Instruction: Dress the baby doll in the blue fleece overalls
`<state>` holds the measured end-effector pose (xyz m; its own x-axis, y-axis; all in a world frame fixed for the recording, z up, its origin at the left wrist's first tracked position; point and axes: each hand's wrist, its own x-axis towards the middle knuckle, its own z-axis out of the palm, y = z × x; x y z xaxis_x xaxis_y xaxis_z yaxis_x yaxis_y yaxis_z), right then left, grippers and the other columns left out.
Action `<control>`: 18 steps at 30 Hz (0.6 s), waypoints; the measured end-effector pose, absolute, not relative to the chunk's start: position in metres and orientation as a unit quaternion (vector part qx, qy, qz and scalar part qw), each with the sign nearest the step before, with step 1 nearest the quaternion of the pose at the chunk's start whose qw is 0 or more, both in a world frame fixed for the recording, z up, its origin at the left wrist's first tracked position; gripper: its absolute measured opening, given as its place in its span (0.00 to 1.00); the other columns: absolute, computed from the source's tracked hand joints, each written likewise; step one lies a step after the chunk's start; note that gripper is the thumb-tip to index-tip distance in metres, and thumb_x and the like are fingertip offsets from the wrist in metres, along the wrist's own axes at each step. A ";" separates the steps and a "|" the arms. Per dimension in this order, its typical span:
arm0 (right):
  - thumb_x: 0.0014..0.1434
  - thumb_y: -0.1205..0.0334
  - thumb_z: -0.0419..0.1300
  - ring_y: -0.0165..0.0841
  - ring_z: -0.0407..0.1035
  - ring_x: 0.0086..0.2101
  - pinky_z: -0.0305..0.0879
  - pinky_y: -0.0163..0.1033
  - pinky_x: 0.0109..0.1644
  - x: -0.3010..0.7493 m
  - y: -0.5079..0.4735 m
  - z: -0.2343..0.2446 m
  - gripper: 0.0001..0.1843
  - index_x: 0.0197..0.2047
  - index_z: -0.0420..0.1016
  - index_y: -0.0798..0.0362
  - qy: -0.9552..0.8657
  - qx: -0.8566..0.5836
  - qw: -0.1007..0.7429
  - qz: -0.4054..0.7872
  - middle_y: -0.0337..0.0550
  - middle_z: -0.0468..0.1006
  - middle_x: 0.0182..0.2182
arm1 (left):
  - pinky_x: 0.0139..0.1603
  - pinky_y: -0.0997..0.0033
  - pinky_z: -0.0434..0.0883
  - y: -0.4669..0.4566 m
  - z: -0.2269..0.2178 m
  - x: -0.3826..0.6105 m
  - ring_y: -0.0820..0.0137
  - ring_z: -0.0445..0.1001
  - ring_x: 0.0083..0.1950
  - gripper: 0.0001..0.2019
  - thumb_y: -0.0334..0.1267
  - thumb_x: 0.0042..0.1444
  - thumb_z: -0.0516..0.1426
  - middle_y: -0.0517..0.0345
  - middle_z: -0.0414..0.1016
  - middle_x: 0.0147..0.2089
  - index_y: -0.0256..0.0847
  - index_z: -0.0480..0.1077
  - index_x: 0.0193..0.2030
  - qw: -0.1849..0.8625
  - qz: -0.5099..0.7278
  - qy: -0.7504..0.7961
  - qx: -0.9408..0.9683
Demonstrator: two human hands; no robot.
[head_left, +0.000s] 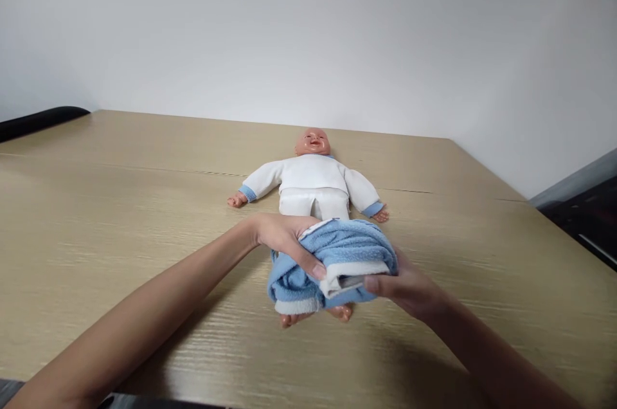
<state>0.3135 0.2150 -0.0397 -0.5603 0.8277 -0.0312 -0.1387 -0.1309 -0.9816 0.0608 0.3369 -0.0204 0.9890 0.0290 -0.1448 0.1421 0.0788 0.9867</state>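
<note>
A baby doll (pixel 314 172) lies on its back, head toward the wall, in a white top with blue cuffs. Bunched over its lower legs are small blue doll pants (pixel 354 242) with white cuffs. My left hand (pixel 289 236) grips the fabric from the left, its thumb on the white edge of one cuff. From the right, my right hand (pixel 402 283) pinches the same cuff, thumb on top and fingers hidden behind the cloth. The doll's feet (pixel 340 312) show below the bundle.
The wooden table (pixel 144 203) reaches back to a pale wall (pixel 270 42). A black curved object (pixel 45 118) stands at the table's left edge. Something dark (pixel 588 209) is beside the table on the right.
</note>
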 end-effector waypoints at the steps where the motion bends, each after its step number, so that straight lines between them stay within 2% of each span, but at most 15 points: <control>1: 0.57 0.49 0.78 0.43 0.81 0.42 0.79 0.47 0.50 0.312 0.216 -0.040 0.28 0.57 0.83 0.51 -0.563 -0.345 0.381 0.647 0.47 0.87 0.42 | 0.59 0.67 0.80 0.338 -0.022 0.061 0.64 0.83 0.50 0.24 0.43 0.54 0.75 0.53 0.85 0.50 0.39 0.80 0.55 0.735 -0.041 0.055 0.674; 4: 0.59 0.53 0.77 0.48 0.79 0.54 0.76 0.50 0.61 0.308 0.223 -0.042 0.25 0.57 0.83 0.50 -0.575 -0.412 0.441 0.552 0.49 0.86 0.51 | 0.56 0.72 0.80 0.341 -0.026 0.062 0.67 0.82 0.48 0.22 0.41 0.52 0.76 0.56 0.85 0.48 0.40 0.81 0.53 0.732 -0.040 0.050 0.678; 7: 0.64 0.54 0.71 0.48 0.77 0.57 0.72 0.50 0.67 0.303 0.225 -0.040 0.23 0.60 0.81 0.50 -0.562 -0.432 0.462 0.533 0.48 0.85 0.56 | 0.53 0.73 0.80 0.340 -0.025 0.063 0.68 0.81 0.47 0.22 0.44 0.51 0.76 0.58 0.85 0.47 0.42 0.82 0.52 0.725 -0.026 0.076 0.684; 10: 0.61 0.52 0.71 0.48 0.79 0.53 0.75 0.50 0.63 0.294 0.213 -0.030 0.24 0.59 0.81 0.51 -0.535 -0.477 0.454 0.529 0.49 0.86 0.54 | 0.52 0.72 0.80 0.334 -0.017 0.066 0.67 0.81 0.48 0.24 0.45 0.49 0.77 0.60 0.85 0.47 0.43 0.82 0.52 0.698 -0.008 0.105 0.708; 12: 0.59 0.49 0.72 0.48 0.80 0.50 0.79 0.50 0.57 0.286 0.197 -0.023 0.27 0.58 0.81 0.51 -0.509 -0.525 0.442 0.520 0.48 0.87 0.50 | 0.52 0.70 0.80 0.327 -0.009 0.069 0.65 0.81 0.48 0.22 0.45 0.50 0.76 0.59 0.84 0.47 0.42 0.82 0.51 0.668 -0.008 0.120 0.735; 14: 0.59 0.49 0.72 0.49 0.81 0.51 0.80 0.50 0.55 0.276 0.177 -0.018 0.28 0.60 0.80 0.49 -0.493 -0.568 0.435 0.495 0.48 0.87 0.51 | 0.53 0.68 0.79 0.321 -0.002 0.071 0.65 0.81 0.48 0.18 0.43 0.53 0.72 0.59 0.84 0.46 0.40 0.81 0.49 0.639 -0.015 0.134 0.757; 18: 0.64 0.47 0.68 0.51 0.78 0.59 0.76 0.54 0.64 0.256 0.142 -0.019 0.27 0.63 0.78 0.47 -0.479 -0.615 0.430 0.455 0.49 0.84 0.58 | 0.53 0.67 0.77 0.314 0.005 0.074 0.63 0.81 0.50 0.15 0.37 0.55 0.65 0.60 0.83 0.47 0.40 0.77 0.49 0.592 -0.029 0.157 0.790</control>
<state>0.2563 0.1424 -0.0185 0.1270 0.9809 -0.1471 0.1979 -0.1704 -0.9653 0.0738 0.3137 0.0050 0.9491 0.2132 -0.2320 0.2826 -0.2501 0.9261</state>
